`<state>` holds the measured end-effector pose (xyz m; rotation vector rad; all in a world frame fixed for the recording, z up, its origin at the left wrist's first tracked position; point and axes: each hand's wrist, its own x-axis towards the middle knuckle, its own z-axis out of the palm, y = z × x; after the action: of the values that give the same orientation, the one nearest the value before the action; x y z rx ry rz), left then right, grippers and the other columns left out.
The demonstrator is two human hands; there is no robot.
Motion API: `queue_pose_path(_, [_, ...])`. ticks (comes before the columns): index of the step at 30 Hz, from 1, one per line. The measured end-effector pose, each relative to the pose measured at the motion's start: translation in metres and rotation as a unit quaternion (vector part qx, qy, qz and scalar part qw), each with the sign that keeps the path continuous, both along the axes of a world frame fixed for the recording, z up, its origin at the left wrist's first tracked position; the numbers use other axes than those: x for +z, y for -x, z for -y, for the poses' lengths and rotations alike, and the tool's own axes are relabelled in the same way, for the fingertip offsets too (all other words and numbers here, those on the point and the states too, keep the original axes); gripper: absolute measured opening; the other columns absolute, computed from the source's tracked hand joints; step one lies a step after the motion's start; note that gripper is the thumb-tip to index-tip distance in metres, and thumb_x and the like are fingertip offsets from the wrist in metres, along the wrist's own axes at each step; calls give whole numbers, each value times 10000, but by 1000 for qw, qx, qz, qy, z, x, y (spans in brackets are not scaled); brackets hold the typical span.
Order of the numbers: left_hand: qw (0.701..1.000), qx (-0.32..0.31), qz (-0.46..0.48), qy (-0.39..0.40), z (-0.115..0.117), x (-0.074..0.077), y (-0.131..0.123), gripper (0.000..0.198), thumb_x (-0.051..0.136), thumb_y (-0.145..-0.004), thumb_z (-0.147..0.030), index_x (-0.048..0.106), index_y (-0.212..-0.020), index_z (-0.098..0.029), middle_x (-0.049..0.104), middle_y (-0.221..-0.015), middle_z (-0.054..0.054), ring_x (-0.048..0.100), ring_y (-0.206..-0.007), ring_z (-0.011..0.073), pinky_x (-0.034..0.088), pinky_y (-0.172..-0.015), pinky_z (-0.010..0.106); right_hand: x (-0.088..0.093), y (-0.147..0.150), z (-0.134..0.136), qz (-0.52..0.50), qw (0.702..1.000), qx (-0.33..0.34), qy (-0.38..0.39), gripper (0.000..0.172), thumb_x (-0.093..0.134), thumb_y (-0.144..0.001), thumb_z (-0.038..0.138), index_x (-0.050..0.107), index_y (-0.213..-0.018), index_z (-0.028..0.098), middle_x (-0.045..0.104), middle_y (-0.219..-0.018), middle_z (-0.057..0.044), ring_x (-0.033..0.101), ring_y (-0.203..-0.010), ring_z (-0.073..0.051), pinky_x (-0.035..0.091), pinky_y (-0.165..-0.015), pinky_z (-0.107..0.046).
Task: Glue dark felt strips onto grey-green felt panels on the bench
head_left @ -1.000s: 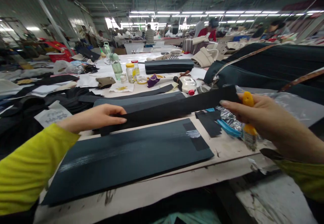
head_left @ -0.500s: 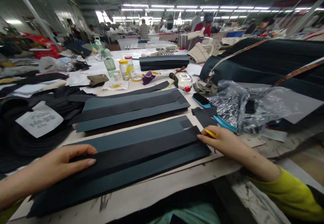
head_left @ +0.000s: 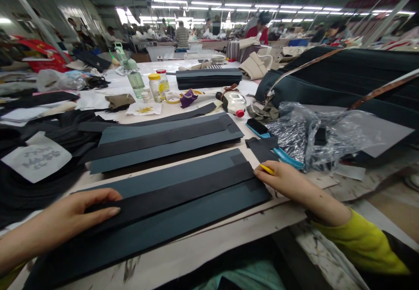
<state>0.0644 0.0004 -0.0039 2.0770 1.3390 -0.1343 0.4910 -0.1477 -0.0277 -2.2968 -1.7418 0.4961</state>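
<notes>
A long black fabric strip (head_left: 183,192) lies lengthwise over a dark teal panel (head_left: 196,224) on the table in front of me. My left hand (head_left: 88,209) grips the strip near its left part, thumb on the near side and fingers on the far side. At the strip's right end, my right hand (head_left: 273,176) pinches the corner. A slim yellow stick-like tool (head_left: 267,169), its kind unclear, is tucked in the same right hand. A small dark patch (head_left: 257,185) shows on the panel just below the strip's right end.
Behind lies a second teal stack (head_left: 163,150) with a black strip on it. Black fabric strips with a written paper (head_left: 36,157) are heaped at left. Jars (head_left: 156,87), a bottle (head_left: 135,82), clear plastic (head_left: 294,128) and a large dark bundle (head_left: 327,78) stand beyond.
The strip's right end has shifted away from me across the panel, with my right hand on it. A dark patch now shows on its near side. The view has turned slightly.
</notes>
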Motion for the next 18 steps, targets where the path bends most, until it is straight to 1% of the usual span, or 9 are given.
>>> queue_pose_path(4, [1000,-5,2,-5,0,-1,1,248,559,-653,-617,635,-861,-503,686,-928,-164,604,-961,224,446,-872,326,0,2,-1,20,1000,-9,3,313,388,-783,431,573,-713,188,604,-737,-46,556,-676,-175,373,-590,-255])
queue_pose_path(9, [1000,8,19,-24,3,1,-4,269,555,-657,-604,654,-857,-453,690,-919,-132,604,-944,233,443,-882,346,-3,1,-3,39,999,-19,10,288,406,-775,414,563,-703,184,599,-729,-51,539,-641,-170,351,-564,-255])
queue_pose_path(15, [1000,3,1,-9,2,8,-14,273,554,-652,-571,658,-855,-421,679,-949,-117,591,-965,228,436,-867,306,-8,-3,-5,50,999,-15,2,276,407,-783,385,586,-738,181,606,-767,-49,541,-683,-171,364,-617,-255])
queue_pose_path(18, [1000,-5,-3,-7,2,12,-18,287,528,-661,-563,654,-846,-384,676,-931,-103,592,-947,217,430,-848,278,-9,-4,-6,54,998,-19,2,278,410,-778,394,579,-722,181,596,-742,-46,537,-668,-169,355,-603,-254])
